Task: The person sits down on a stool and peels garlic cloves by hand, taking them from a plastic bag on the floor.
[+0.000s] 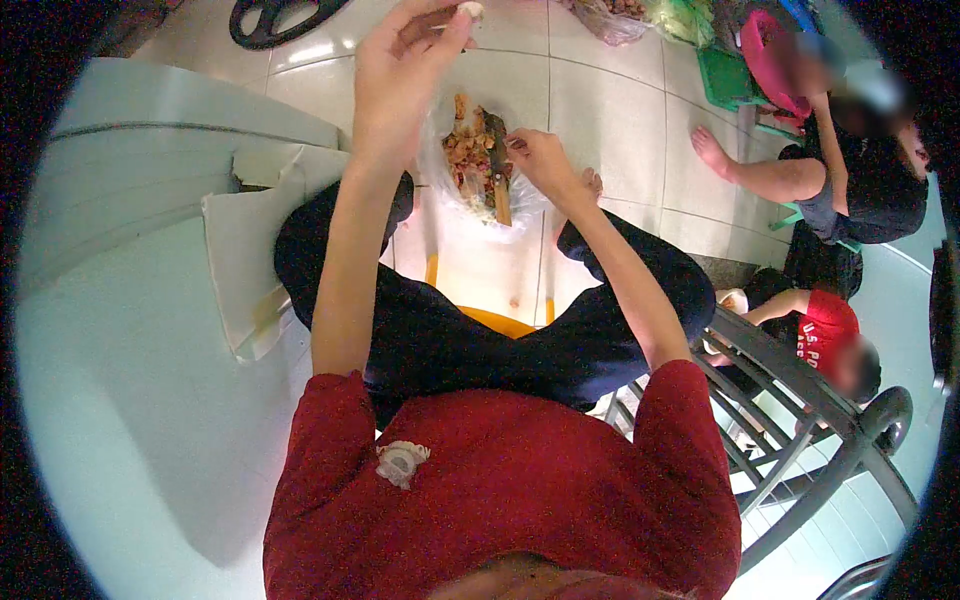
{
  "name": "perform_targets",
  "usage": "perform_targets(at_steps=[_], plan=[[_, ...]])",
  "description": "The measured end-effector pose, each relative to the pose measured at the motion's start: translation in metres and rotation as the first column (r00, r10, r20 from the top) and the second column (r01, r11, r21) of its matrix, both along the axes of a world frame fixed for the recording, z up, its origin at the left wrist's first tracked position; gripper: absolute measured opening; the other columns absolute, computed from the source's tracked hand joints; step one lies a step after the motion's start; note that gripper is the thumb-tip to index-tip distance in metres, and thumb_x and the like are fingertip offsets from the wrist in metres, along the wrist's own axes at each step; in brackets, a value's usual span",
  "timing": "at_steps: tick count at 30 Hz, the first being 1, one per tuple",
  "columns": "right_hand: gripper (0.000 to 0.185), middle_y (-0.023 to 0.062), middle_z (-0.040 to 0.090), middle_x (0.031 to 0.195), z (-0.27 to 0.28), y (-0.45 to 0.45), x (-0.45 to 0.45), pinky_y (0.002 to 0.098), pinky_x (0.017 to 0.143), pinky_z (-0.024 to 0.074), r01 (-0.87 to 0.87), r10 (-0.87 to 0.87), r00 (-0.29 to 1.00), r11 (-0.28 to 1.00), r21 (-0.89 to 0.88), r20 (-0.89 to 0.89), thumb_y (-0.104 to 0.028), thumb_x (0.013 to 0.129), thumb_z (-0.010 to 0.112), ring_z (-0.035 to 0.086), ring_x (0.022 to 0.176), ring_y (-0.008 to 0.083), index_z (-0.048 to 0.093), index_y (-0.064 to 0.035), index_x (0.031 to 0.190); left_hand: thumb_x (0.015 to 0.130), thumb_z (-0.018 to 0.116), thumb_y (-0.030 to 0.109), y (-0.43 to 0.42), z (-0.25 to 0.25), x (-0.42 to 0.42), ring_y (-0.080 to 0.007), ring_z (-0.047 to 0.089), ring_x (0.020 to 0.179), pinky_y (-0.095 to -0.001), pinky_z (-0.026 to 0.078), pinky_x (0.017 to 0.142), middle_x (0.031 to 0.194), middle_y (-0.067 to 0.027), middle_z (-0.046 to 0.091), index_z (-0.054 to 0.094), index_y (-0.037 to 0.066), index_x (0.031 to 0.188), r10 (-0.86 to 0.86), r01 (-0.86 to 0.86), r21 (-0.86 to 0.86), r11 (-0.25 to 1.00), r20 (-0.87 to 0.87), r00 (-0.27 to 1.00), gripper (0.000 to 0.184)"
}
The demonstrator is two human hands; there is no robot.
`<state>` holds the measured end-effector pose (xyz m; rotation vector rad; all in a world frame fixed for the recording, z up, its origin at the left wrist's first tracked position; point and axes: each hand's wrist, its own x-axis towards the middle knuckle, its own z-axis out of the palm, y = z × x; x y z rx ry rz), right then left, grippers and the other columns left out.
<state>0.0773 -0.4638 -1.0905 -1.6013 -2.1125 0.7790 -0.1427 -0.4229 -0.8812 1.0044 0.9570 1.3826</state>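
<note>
My left hand [415, 50] is raised at the top of the view, its fingertips pinched on a small whitish piece [472, 11] that looks like a peeled clove. Lower down, my right hand [543, 160] has curled fingers beside the dark blade of a knife [497, 145]. Whether those fingers touch the blade or hold something small is not clear. The knife's wooden handle points towards me. Under it, reddish-brown peelings [465, 158] lie in a heap on a clear plastic bag [482, 222] on the floor, between my feet.
A yellow stool [495, 321] is beneath me. To the right stands a grey metal rack [790, 430]. Two other people sit at the right, near a pink basin [765, 60] and a green crate [722, 78]. Bagged vegetables [610, 18] lie at the top. A pale cabinet [180, 180] borders the left.
</note>
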Motion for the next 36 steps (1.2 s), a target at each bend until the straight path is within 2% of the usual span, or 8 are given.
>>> perform_targets(at_steps=[4,8,11,16,19,25,34,36], plan=[[0.019,0.0233,0.069,0.085,-0.024,-0.002,-0.01,0.0463,0.073,0.0548,0.05,-0.052,0.982,0.999,-0.017,-0.18,-0.012,0.086,0.065,0.069,0.078,0.0389,0.072,-0.003,0.102,0.096,0.063,0.006,0.007,0.004,-0.011,-0.009,0.061,0.087,-0.0234,0.049,0.078,0.097,-0.003,0.067,0.064,0.001,0.112,0.045,-0.045,0.053,0.998,-0.008,0.999,0.016],[0.022,0.0215,0.071,0.089,0.04,-0.01,-0.015,0.0439,0.074,0.0559,0.037,-0.038,0.99,0.999,-0.01,-0.135,-0.013,0.087,0.065,0.069,0.081,0.0372,0.072,-0.0048,0.106,0.094,0.07,0.018,0.027,-0.019,-0.02,-0.0131,0.064,0.098,-0.0278,0.051,0.089,0.106,-0.0057,0.07,0.067,0.001,0.116,0.096,-0.065,0.183,0.981,-0.168,0.981,0.028],[0.023,0.0182,0.073,0.094,0.085,-0.032,-0.005,0.0391,0.074,0.0571,0.09,-0.07,0.972,0.993,0.078,-0.224,-0.014,0.09,0.065,0.072,0.085,0.0312,0.072,-0.0036,0.109,0.091,0.073,0.02,0.02,-0.02,-0.008,-0.011,0.062,0.087,-0.0265,0.049,0.082,0.101,-0.0044,0.07,0.068,0.002,0.107,0.091,-0.038,0.216,0.976,-0.24,0.967,0.024],[0.034,0.0119,0.071,0.113,0.176,-0.114,0.025,0.029,0.082,0.0526,0.106,-0.281,0.718,0.948,-0.299,-0.637,-0.022,0.102,0.056,0.07,0.094,0.017,0.059,-0.0036,0.131,0.089,0.073,0.025,-0.071,-0.012,0.005,-0.0122,0.061,0.085,-0.0271,0.046,0.075,0.093,-0.0022,0.068,0.07,0.007,0.1,-0.118,0.305,0.167,0.938,-0.67,0.732,0.021],[0.041,0.0131,0.068,0.118,0.176,-0.164,0.023,0.03,0.083,0.0519,0.07,-0.342,0.547,0.928,-0.365,-0.764,-0.026,0.105,0.052,0.069,0.095,0.0179,0.05,-0.0026,0.138,0.082,0.077,0.018,-0.156,-0.031,0.028,-0.0152,0.059,0.085,-0.0292,0.047,0.076,0.088,-0.0036,0.069,0.069,0.004,0.094,-0.33,0.409,0.023,0.912,-0.548,0.768,0.02],[0.022,0.0083,0.07,0.099,0.137,-0.233,-0.011,0.0246,0.071,0.0536,0.182,-0.364,0.644,0.927,-0.327,-0.673,-0.012,0.094,0.068,0.069,0.084,0.0135,0.062,0.0014,0.11,0.079,0.074,0.002,-0.238,-0.063,0.039,-0.0324,0.062,0.082,-0.0387,0.048,0.072,0.085,-0.0157,0.064,0.063,-0.001,0.091,-0.279,0.39,0.033,0.92,-0.643,0.713,0.016],[0.024,0.0104,0.067,0.098,0.114,-0.28,-0.043,0.0279,0.064,0.0561,0.291,-0.319,0.682,0.944,-0.156,-0.658,-0.016,0.096,0.066,0.067,0.071,0.0166,0.058,0.0009,0.111,0.076,0.078,0.005,-0.275,-0.076,0.011,-0.0224,0.066,0.076,-0.033,0.05,0.067,0.088,-0.0116,0.069,0.065,0.002,0.094,-0.344,0.45,0.016,0.893,-0.621,0.704,0.023],[0.023,0.0108,0.068,0.097,0.098,-0.289,-0.041,0.0285,0.066,0.0566,0.26,-0.425,0.624,0.904,-0.339,-0.655,-0.016,0.096,0.066,0.069,0.074,0.017,0.059,0.0016,0.109,0.076,0.08,0.006,-0.282,-0.099,0.009,-0.0191,0.067,0.076,-0.0315,0.05,0.067,0.087,-0.0099,0.071,0.064,0.002,0.096,-0.352,0.418,0.002,0.908,-0.536,0.767,0.025]])
